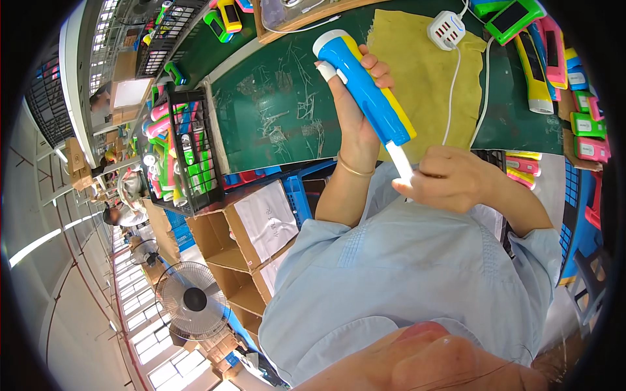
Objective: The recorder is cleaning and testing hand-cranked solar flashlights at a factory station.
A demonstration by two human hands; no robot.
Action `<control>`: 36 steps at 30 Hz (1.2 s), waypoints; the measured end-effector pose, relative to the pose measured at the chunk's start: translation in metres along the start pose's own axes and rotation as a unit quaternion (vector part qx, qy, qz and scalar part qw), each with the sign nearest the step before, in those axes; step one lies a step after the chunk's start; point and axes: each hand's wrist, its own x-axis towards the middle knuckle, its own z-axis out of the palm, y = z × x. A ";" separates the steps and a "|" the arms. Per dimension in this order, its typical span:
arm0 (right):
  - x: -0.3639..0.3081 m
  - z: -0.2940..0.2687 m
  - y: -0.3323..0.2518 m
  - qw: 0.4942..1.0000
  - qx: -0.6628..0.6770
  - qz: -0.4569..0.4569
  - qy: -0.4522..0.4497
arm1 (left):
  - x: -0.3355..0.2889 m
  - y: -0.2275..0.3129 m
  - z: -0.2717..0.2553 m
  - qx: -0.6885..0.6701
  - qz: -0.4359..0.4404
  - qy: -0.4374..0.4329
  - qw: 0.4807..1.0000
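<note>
"Where is the torch?"
"Upper centre of the frame: a blue and yellow torch (372,91), tilted, its white head toward the upper left, raised over the green tabletop (241,107)."
"And the hands?"
"The left hand (355,120) has its fingers wrapped round the torch, the thumb, in a white covering, beside a white button. The right hand (450,177), right of centre, has its fingers pinched on a bright white strip (397,156) at the torch's lower end; glare blurs the contact."
"What's around them?"
"A yellow cloth (424,85) at upper centre, a white charger (446,30) on its top right corner, and more colourful torches at upper right."
</note>
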 end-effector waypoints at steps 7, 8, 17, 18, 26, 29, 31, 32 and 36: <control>0.023 0.017 0.008 0.886 -0.068 0.398 0.226 | -0.002 -0.020 0.013 0.310 0.183 -0.012 0.933; 0.027 0.020 0.013 0.840 -0.025 0.500 0.210 | -0.005 -0.028 0.014 0.388 0.209 -0.013 0.898; -0.001 0.014 0.017 0.880 0.140 0.404 0.209 | -0.010 0.006 0.018 0.038 -0.027 -0.050 0.998; -0.003 0.012 0.016 0.869 0.142 0.428 0.204 | -0.010 0.010 0.015 0.035 -0.036 -0.035 0.998; -0.014 0.009 0.008 0.838 0.213 0.475 0.164 | -0.026 -0.002 0.012 0.294 0.007 -0.004 0.956; -0.012 0.006 0.010 0.849 0.197 0.475 0.124 | -0.028 -0.005 0.018 0.430 0.012 0.031 0.902; -0.007 0.000 0.012 0.849 0.187 0.454 0.194 | -0.029 -0.003 0.022 0.506 0.015 0.031 0.862; -0.003 -0.004 0.013 0.848 0.184 0.452 0.206 | -0.030 -0.002 0.024 0.483 -0.001 0.010 0.875; 0.013 -0.022 0.016 0.847 0.271 0.415 0.192 | -0.027 -0.001 0.025 0.682 0.037 0.024 0.730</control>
